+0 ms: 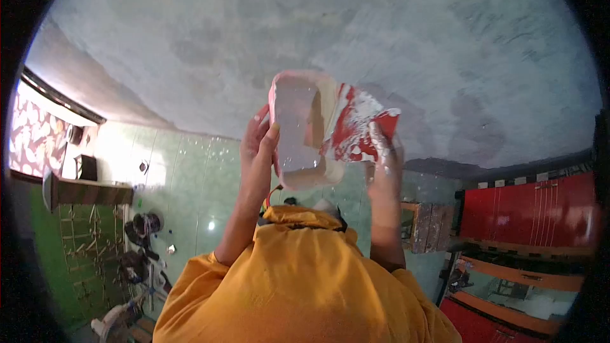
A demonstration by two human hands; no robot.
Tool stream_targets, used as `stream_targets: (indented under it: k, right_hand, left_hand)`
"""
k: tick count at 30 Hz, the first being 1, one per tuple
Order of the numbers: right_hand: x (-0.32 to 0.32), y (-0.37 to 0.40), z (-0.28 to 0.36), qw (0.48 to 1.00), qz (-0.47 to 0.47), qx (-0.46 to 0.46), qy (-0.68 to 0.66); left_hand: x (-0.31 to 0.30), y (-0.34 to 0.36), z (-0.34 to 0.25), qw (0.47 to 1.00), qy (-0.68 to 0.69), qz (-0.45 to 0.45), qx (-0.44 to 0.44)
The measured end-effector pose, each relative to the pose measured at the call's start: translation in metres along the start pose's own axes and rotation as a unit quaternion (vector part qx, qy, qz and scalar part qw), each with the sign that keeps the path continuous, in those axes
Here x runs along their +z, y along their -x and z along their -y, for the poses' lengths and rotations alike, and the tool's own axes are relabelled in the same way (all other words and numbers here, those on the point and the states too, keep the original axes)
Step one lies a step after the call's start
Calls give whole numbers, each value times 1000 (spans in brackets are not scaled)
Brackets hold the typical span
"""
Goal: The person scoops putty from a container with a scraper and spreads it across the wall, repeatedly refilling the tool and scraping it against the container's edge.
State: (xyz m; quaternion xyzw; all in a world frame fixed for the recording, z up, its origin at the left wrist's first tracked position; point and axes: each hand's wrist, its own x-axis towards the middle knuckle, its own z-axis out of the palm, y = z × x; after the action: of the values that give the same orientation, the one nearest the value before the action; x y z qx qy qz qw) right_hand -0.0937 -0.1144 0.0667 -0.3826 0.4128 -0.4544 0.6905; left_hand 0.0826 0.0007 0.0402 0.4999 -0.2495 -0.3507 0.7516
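Observation:
My left hand [257, 143] grips the left side of a pink rectangular tub [273, 105], its thumb over the rim. Inside lies a greyish-white liquid [295, 111], with a brownish patch on the right. My right hand [385, 164], smeared with white, is closed on a red plastic putty spreader [392, 126]. White paste [363, 105] coats much of the spreader's face. Its left edge overlaps the tub's right rim in this view.
A grey plastered wall [406, 25] with darker patches rises ahead. Pale green floor tiles [197, 184] carry white specks. Red cabinets [527, 213] and a worn wooden table [432, 227] stand to the right. At the left are a patterned curtain [38, 124] and a dark bucket [147, 223].

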Motion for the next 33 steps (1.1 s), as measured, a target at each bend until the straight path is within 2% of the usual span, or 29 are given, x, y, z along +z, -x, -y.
stream_targets:
  k: [1,3,4,6,7,9,12,14,17,21,27,30,33]
  right_hand:
    - [-7,2,0,996,36,-75,23]
    - [-2,12,8,970,45,-187,150]
    - [1,17,15,937,53,-230,259]
    - [4,23,25,830,68,-307,460]
    - [5,18,22,783,72,-368,496]
    - [4,16,25,741,90,-382,545]
    - [-14,7,27,732,129,-328,583]
    - [-26,2,25,748,132,-312,571]
    - [-41,-2,27,757,134,-292,569]
    - [-61,-6,43,775,161,-243,560]
    - [-85,-11,52,761,203,-258,560]
    - [-93,-17,51,754,235,-215,575]
    - [-102,-26,42,757,268,-212,557]
  left_hand:
    - [2,2,3,1000,-7,-6,11]
    - [9,5,10,999,-17,-13,39]
    - [14,6,13,998,-9,-6,64]
    - [25,12,20,998,-7,-7,66]
    - [32,16,23,998,-5,-6,67]
    - [46,24,29,997,-13,-4,73]
    - [67,35,42,994,-19,-18,105]
    - [80,38,49,991,-15,-41,125]
    - [92,41,65,996,20,-77,39]
    - [108,52,91,995,40,-81,31]
    - [137,68,103,993,49,-106,35]
    - [145,73,110,993,37,-111,30]
    - [149,74,121,992,46,-115,11]
